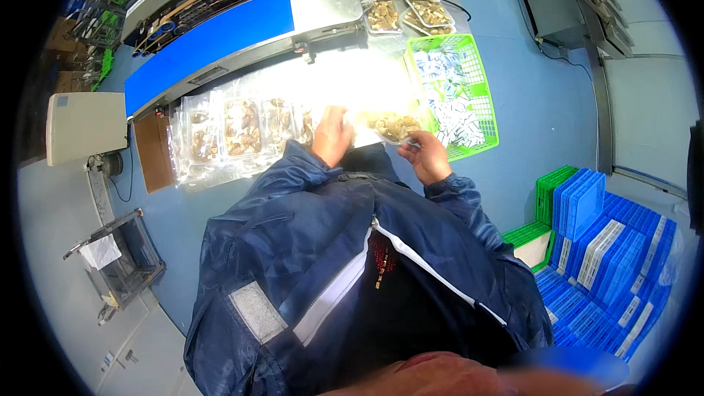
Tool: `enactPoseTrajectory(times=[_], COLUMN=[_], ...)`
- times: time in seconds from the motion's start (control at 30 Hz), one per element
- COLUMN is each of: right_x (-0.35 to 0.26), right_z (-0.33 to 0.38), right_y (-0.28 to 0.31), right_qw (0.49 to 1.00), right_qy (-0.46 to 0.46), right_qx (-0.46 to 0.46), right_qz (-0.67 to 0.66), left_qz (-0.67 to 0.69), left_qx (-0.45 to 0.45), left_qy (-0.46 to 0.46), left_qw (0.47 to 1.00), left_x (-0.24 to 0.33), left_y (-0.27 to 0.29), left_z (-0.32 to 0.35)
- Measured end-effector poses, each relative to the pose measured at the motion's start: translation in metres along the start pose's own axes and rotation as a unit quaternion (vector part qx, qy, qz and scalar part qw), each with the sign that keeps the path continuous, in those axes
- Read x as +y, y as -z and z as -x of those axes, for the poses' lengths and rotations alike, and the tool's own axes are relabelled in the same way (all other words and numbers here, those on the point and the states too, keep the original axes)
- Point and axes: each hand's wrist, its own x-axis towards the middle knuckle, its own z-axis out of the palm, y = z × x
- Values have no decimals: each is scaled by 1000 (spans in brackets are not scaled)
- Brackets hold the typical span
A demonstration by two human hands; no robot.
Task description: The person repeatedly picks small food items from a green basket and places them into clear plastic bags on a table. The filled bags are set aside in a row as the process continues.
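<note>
In front of my body a clear tray of brown, mushroom-like pieces (pixel 396 127) is held above the table's near edge. My right hand (pixel 427 155) grips the tray's right end, thumb and fingers closed on it. My left hand (pixel 334 136) is closed at the left end of a clear plastic bag (pixel 361 123) that seems to lie around the tray; strong glare washes out its fingertips. To the left, bagged trays of the same brown pieces (pixel 242 128) lie in a row on the bright tabletop (pixel 345 77).
A machine with a blue conveyor belt (pixel 220 40) runs behind the table. Filled trays (pixel 383 15) are piled at the back. At right stands a green basket (pixel 480 88) of small white-and-blue packets (pixel 456 119). Blue crates (pixel 616 249) are stacked at lower right.
</note>
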Motion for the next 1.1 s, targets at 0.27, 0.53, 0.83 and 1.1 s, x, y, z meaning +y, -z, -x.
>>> enactPoseTrajectory(times=[0.27,0.53,0.83,1.1], right_x=[39,40,37,23], right_z=[5,25,-10,-26], right_y=[-7,-12,-31,-32], right_qw=[983,970,962,953], right_qy=[80,134,195,237], right_qx=[-30,-65,-32,-93], right_qz=[165,192,187,162], left_qz=[12,-148,-7,24], left_qx=[-7,-84,-85,-180], left_qy=[66,-124,-264,-276], left_qw=[998,978,961,944], left_x=[-26,29,67,75], left_y=[-11,23,4,9], left_z=[22,-9,-11,-20])
